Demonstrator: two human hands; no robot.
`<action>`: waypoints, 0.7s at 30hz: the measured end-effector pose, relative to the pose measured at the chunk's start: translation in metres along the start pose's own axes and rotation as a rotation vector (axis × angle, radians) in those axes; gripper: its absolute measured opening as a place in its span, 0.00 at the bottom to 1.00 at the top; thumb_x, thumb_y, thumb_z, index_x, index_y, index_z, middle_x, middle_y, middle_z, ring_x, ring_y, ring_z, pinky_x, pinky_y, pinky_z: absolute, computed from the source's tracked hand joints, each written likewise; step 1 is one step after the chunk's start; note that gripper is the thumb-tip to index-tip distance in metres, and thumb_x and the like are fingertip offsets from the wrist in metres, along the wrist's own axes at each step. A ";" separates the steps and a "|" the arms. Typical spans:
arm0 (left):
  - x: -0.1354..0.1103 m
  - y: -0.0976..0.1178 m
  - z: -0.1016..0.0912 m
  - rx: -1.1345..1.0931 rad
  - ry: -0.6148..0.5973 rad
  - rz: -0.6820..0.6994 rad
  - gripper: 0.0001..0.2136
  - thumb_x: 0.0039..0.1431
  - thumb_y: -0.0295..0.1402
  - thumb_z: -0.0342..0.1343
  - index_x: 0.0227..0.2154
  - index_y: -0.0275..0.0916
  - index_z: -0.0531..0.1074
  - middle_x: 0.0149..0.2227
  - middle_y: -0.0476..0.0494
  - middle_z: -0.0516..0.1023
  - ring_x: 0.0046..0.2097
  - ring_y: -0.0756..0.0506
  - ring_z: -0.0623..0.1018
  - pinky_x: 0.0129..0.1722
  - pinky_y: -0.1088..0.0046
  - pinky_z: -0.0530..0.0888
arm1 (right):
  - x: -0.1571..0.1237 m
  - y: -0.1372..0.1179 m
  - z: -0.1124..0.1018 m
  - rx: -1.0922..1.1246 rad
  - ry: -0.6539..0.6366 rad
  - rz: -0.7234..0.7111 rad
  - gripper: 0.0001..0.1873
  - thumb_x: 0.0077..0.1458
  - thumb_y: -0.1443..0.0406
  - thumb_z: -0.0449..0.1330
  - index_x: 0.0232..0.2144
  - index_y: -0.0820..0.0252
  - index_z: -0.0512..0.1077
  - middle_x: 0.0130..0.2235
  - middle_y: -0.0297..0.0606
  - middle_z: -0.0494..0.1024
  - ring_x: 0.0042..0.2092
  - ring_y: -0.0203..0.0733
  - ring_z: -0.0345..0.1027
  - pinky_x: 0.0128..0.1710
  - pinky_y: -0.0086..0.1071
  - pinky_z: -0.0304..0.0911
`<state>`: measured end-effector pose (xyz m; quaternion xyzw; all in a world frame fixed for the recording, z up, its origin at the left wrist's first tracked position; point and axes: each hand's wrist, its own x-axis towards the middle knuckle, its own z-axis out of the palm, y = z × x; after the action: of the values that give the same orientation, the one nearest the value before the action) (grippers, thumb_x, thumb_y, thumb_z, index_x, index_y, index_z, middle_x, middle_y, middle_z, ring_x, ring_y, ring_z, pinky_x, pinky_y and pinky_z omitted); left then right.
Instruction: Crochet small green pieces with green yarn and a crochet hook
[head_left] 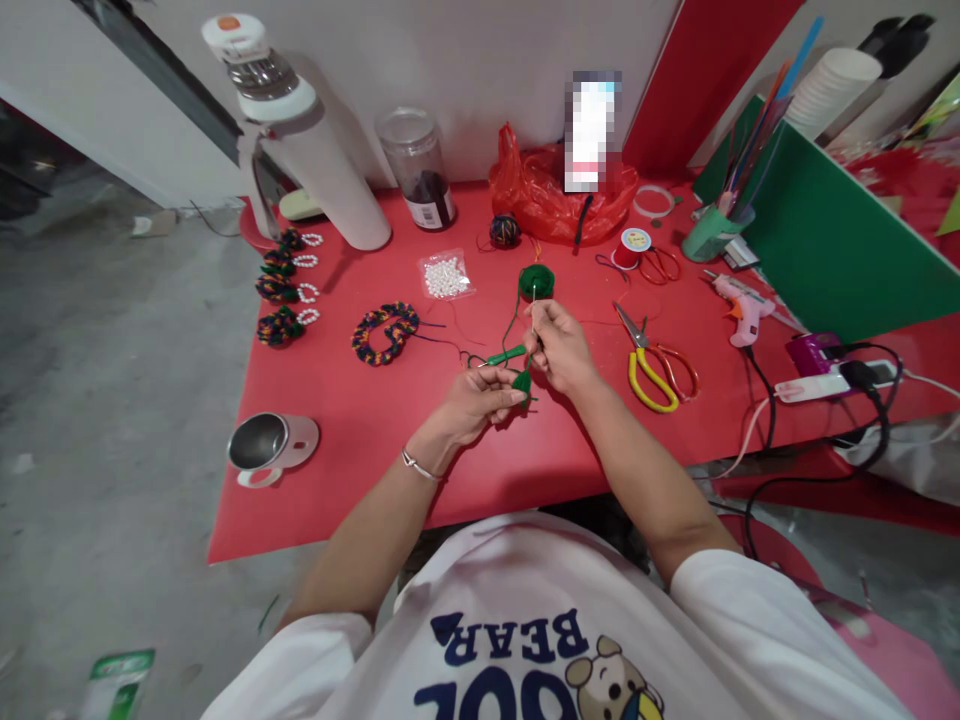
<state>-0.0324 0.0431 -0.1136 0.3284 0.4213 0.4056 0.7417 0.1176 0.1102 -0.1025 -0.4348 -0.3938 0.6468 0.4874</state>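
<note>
My left hand (480, 402) is closed, pinching a small green knitted-looking yarn piece (522, 384) between thumb and fingers. Just above it, the fingers of my right hand (559, 348) close on a thin metal needle (534, 296), whose shaft points away from me. Green yarn runs between the two hands. Beyond them lies a green yarn ball (537, 281), with a strand trailing down. A green-handled crochet hook (506, 356) rests on the table behind my left fingers. To the left is a multicoloured crocheted ring (385, 333).
Yellow-handled scissors (651, 375) lie right of my hands, a glue gun (746, 308) farther right. A bag of white beads (445, 275), a dark yarn ball (504, 231) and a red plastic bag (555, 205) are behind. A mug (296, 440) and tall bottle (322, 150) stand left.
</note>
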 end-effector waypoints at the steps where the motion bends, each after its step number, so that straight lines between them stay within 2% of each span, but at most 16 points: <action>1: 0.000 0.000 0.001 0.004 -0.013 -0.005 0.19 0.35 0.37 0.79 0.27 0.33 0.78 0.17 0.50 0.74 0.15 0.56 0.65 0.14 0.81 0.59 | 0.001 -0.001 -0.002 0.007 0.017 0.000 0.26 0.56 0.39 0.62 0.36 0.52 0.64 0.17 0.18 0.66 0.13 0.25 0.49 0.13 0.23 0.40; 5: -0.001 0.000 0.003 -0.018 -0.023 -0.009 0.18 0.35 0.36 0.79 0.26 0.34 0.77 0.16 0.50 0.73 0.14 0.56 0.64 0.14 0.80 0.59 | 0.002 -0.007 -0.006 0.048 0.002 0.010 0.25 0.57 0.41 0.64 0.39 0.52 0.66 0.19 0.19 0.69 0.15 0.26 0.53 0.13 0.22 0.43; 9: -0.002 -0.001 0.001 -0.045 -0.010 0.018 0.17 0.37 0.36 0.78 0.27 0.34 0.79 0.17 0.50 0.74 0.15 0.56 0.65 0.15 0.80 0.61 | -0.001 -0.005 -0.003 0.071 -0.119 0.073 0.25 0.48 0.48 0.73 0.40 0.55 0.71 0.26 0.26 0.77 0.21 0.28 0.65 0.16 0.21 0.54; 11: -0.002 -0.001 0.000 -0.040 -0.023 0.010 0.17 0.37 0.36 0.78 0.27 0.33 0.79 0.18 0.49 0.75 0.16 0.57 0.64 0.15 0.80 0.60 | -0.001 -0.002 -0.002 0.072 -0.090 0.073 0.23 0.46 0.51 0.75 0.37 0.57 0.74 0.26 0.27 0.77 0.21 0.27 0.64 0.16 0.21 0.56; 14: -0.001 -0.001 -0.002 -0.073 -0.040 -0.016 0.17 0.37 0.34 0.78 0.28 0.33 0.78 0.19 0.50 0.75 0.16 0.57 0.64 0.15 0.81 0.60 | 0.001 0.001 -0.003 0.082 -0.010 0.050 0.19 0.50 0.52 0.73 0.37 0.57 0.76 0.26 0.27 0.77 0.21 0.27 0.63 0.16 0.21 0.57; 17: -0.001 0.002 -0.005 -0.219 -0.045 -0.028 0.19 0.38 0.31 0.78 0.34 0.35 0.78 0.22 0.53 0.73 0.17 0.58 0.63 0.16 0.83 0.59 | 0.002 0.003 -0.005 0.059 -0.100 0.083 0.20 0.53 0.51 0.71 0.42 0.57 0.77 0.29 0.31 0.79 0.22 0.28 0.66 0.16 0.21 0.54; 21: -0.004 0.013 -0.009 -0.401 -0.035 -0.026 0.19 0.41 0.26 0.75 0.37 0.39 0.76 0.25 0.54 0.72 0.19 0.60 0.58 0.17 0.86 0.54 | -0.004 0.001 -0.007 0.056 -0.260 0.105 0.25 0.49 0.55 0.74 0.47 0.56 0.78 0.32 0.31 0.81 0.25 0.29 0.68 0.17 0.22 0.55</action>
<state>-0.0463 0.0471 -0.1050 0.1756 0.3235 0.4658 0.8047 0.1241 0.1068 -0.1051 -0.3537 -0.4120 0.7330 0.4096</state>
